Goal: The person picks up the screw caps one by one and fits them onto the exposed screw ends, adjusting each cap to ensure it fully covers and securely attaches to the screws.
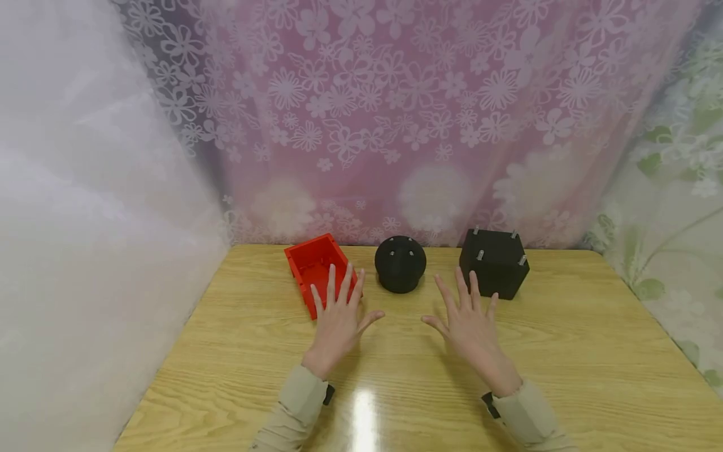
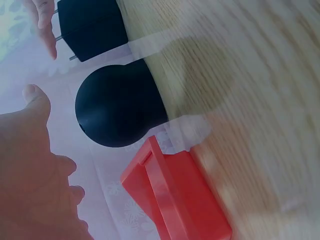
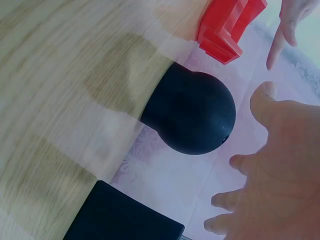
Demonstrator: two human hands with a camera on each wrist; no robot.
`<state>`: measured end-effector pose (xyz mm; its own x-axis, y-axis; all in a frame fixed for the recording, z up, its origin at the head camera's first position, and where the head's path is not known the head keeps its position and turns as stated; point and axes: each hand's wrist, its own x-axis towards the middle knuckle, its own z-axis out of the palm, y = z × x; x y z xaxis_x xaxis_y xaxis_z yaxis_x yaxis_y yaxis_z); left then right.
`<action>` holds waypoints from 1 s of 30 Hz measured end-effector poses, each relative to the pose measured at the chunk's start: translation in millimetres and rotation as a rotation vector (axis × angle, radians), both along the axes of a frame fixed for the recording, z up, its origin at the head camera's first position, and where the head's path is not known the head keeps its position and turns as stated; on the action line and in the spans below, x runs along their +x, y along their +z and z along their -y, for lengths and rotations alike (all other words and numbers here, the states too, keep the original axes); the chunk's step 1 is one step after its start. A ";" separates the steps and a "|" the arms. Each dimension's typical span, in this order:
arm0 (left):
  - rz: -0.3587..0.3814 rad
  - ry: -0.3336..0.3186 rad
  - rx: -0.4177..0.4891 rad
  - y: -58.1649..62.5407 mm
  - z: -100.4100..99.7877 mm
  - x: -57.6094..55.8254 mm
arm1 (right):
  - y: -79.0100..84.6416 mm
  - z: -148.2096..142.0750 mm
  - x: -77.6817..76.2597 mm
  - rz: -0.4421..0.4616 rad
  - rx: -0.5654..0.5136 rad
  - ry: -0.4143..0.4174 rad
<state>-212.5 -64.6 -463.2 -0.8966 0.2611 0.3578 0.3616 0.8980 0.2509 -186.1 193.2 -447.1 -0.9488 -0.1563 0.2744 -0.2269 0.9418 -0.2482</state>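
My left hand (image 1: 337, 323) is spread, palm down, its fingers overlapping the near part of a red open-topped box (image 1: 302, 254) in the head view. My right hand (image 1: 470, 326), likewise spread and holding nothing, has its fingertips just in front of a black block (image 1: 497, 267) with several metal pins sticking up from its top. Between the two hands, farther back, stands a round-topped black piece (image 1: 400, 267) with several small metal pins in its upper face. In the left wrist view its bulging head (image 2: 115, 107) sits on a narrower base. The red box (image 3: 227, 30) shows beyond it in the right wrist view.
A wooden table (image 1: 407, 389) carries all three pieces near its back edge. Behind it hangs a pink floral curtain (image 1: 361, 113). A white sheet (image 1: 85, 220) borders the left side, and a leaf-patterned cloth (image 1: 672, 251) the right.
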 end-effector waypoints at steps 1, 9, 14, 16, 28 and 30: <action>0.000 -0.004 0.002 0.6 0.4 -0.8 | 0.3 -0.3 -0.8 -0.011 0.005 0.001; 0.013 -0.027 0.029 12.0 3.2 -11.7 | 0.5 -7.1 -19.3 -0.185 -0.051 0.075; -0.055 -0.016 0.100 25.3 1.0 -24.0 | 6.6 -10.3 -36.5 -0.349 -0.058 0.125; -0.108 -0.014 0.115 30.3 -0.4 -31.6 | 10.9 -10.7 -43.9 -0.364 -0.065 0.125; -0.068 -0.050 0.076 40.6 -18.9 -76.7 | 17.0 -5.6 -97.1 -0.126 -0.088 0.116; -0.019 -0.061 0.033 38.2 -22.5 -81.2 | 14.2 -3.4 -102.8 -0.097 -0.083 0.113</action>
<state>-293.7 -42.1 -425.1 -0.8723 0.3030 0.3837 0.4204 0.8654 0.2725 -288.8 196.6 -432.8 -0.8949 -0.2332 0.3805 -0.3568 0.8860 -0.2962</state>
